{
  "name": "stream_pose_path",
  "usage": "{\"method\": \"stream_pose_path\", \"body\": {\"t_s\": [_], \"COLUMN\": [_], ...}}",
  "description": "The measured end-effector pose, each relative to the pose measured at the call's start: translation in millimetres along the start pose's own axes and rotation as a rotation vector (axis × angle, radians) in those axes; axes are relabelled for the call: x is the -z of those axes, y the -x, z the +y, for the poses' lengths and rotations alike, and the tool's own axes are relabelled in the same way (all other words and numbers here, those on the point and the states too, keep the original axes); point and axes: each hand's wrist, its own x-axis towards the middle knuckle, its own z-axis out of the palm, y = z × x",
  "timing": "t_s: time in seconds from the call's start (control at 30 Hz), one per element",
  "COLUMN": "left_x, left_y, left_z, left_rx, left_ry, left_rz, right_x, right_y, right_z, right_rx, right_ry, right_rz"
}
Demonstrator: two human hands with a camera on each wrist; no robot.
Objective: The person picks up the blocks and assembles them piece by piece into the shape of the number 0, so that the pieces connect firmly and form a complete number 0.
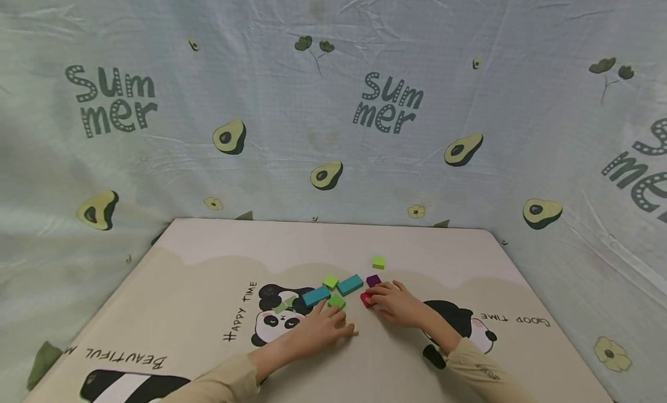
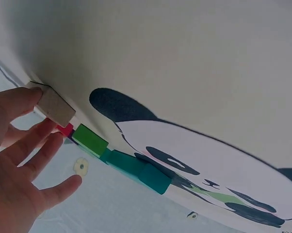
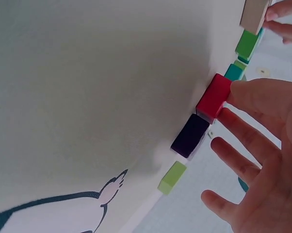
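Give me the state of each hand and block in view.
Left hand: pinching the pale block
Right hand: pinching the red block
Pale block: held
Red block: held
Purple block: on the table, unheld
Left teal block: lying flat, unheld
Right teal block: lying flat, unheld
Far green block: on the table, unheld
Middle green block: unheld
Near green block: unheld
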Motion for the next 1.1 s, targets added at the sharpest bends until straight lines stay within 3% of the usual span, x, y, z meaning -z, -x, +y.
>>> {"method": "stream_pose_path", "body": {"t_s": [0.27,0.53,0.8,1.1], "left_x": [-1.9,-2.9,-0.4,3.5], "left_y": [7.1,5.1,5.5,19.9], "left_z": [2.9,8.1,12.0,12.5], "left_rx": [-0.064,-0.106,-0.112,-0.117], "left_ry": [0.036,0.036,0.019,0.033], "left_rz": [0.029,0.058,0.062,0.083], "right_x": [-2,-1,1,-5], "right_y": [1.1,1.4,-1.2,-1.8], "right_z": [2,3,2,4], "right_rx": [-0.007,-0.002,-0.013,-0.026], "right_ry": [-0.023,-0.023,-0.033,-0.008], "right_rz": [0.005,0.02,0.013,-0.002]}}
